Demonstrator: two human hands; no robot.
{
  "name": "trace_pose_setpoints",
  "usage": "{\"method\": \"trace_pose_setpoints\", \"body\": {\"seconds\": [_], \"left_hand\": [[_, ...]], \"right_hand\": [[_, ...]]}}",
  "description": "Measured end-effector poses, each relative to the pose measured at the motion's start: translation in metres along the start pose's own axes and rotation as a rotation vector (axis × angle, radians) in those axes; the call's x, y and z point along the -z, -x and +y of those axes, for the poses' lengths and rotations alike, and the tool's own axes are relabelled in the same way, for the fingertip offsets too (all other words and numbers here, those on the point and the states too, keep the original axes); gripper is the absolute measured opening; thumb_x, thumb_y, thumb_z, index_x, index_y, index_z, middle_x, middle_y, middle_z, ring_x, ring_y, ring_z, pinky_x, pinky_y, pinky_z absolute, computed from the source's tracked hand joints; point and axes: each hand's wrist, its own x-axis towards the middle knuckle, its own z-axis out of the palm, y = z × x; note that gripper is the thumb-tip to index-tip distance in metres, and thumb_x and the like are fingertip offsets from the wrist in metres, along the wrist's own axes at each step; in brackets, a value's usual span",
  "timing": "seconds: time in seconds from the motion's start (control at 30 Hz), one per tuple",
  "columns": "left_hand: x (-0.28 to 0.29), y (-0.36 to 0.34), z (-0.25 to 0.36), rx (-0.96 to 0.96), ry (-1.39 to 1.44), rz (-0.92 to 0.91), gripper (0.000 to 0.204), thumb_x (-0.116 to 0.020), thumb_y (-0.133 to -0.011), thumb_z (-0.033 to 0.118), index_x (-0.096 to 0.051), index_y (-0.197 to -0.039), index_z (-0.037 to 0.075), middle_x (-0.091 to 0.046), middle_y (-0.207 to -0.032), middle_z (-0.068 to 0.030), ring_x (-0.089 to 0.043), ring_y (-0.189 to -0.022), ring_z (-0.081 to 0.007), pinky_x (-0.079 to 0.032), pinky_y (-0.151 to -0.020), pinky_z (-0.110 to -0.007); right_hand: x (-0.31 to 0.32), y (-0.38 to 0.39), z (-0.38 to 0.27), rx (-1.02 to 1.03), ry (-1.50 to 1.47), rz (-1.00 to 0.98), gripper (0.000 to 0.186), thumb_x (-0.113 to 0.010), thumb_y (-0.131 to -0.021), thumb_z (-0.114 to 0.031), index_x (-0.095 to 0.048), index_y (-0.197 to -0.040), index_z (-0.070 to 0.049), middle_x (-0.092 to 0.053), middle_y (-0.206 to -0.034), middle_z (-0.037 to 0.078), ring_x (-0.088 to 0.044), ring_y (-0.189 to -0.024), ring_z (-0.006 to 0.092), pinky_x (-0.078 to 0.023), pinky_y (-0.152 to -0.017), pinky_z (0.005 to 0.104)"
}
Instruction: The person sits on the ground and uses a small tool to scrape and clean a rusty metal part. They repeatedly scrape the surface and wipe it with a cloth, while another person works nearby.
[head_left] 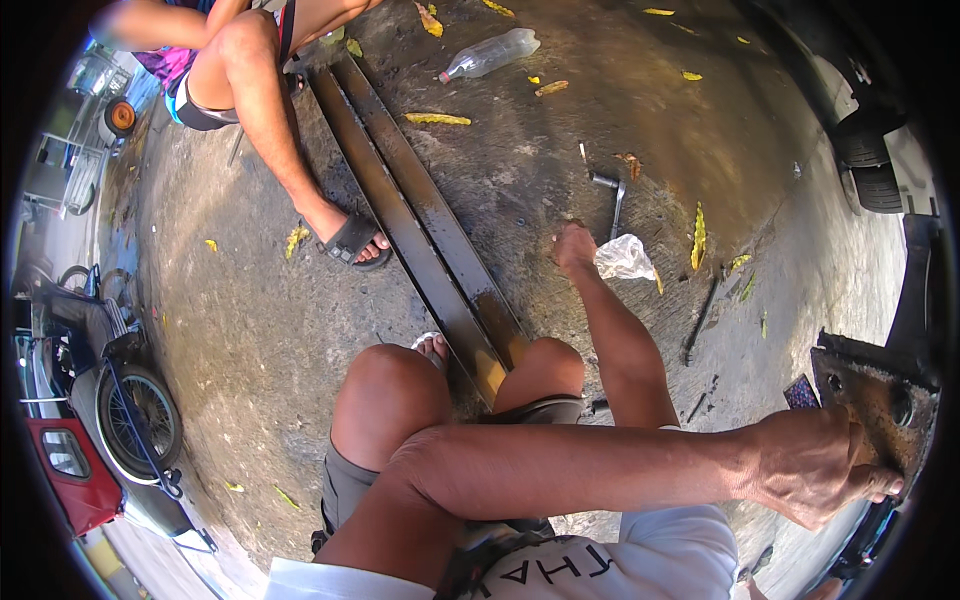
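Observation:
My left arm reaches across my body to the right. My left hand [808, 466] is closed at the edge of a rusty, dark metal bracket [872, 408] with a round hole; some fingertips are hidden. My right hand [575, 247] is low over the concrete ahead, its fingers curled; whatever is in them, if anything, is hidden. Close to it lie a crumpled clear plastic bag [626, 257] and a metal ratchet wrench [617, 208]. Two long brown steel channels [430, 225] run side by side from between my knees toward the far left.
Another person's leg [262, 110] and sandalled foot stand left of the channels. A plastic bottle [490, 54] lies beyond them. A thin dark rod [701, 322] is on the ground at right, a motorbike wheel [140, 422] at left. Yellow leaves [698, 236] are scattered about.

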Motion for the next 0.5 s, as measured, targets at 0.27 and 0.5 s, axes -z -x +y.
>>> {"method": "trace_pose_setpoints", "body": {"seconds": [0.27,0.5], "left_hand": [[0.008,0.002,-0.011,0.019,0.009,0.011,0.046,-0.072,-0.087,0.027,-0.068,-0.130,0.011,-0.059,-0.133,-0.0079,-0.055,-0.058,-0.0116,-0.048,-0.046,-0.024],[0.007,0.004,-0.008,-0.001,0.020,-0.011,0.049,-0.074,-0.087,0.029,-0.067,-0.133,0.015,-0.059,-0.137,-0.0045,-0.055,-0.060,-0.0105,-0.050,-0.049,-0.024]], "right_hand": [[-0.018,-0.007,0.045,0.088,-0.009,-0.016,0.023,-0.073,-0.089,-0.020,-0.074,-0.112,-0.017,-0.070,-0.119,0.014,-0.067,-0.113,0.0349,-0.055,-0.094,0.0481],[-0.017,0.012,0.041,-0.065,-0.149,-0.054,0.021,-0.076,-0.090,-0.022,-0.068,-0.104,-0.008,-0.072,-0.099,0.014,-0.068,-0.091,0.0293,-0.053,-0.078,0.0418]]}}
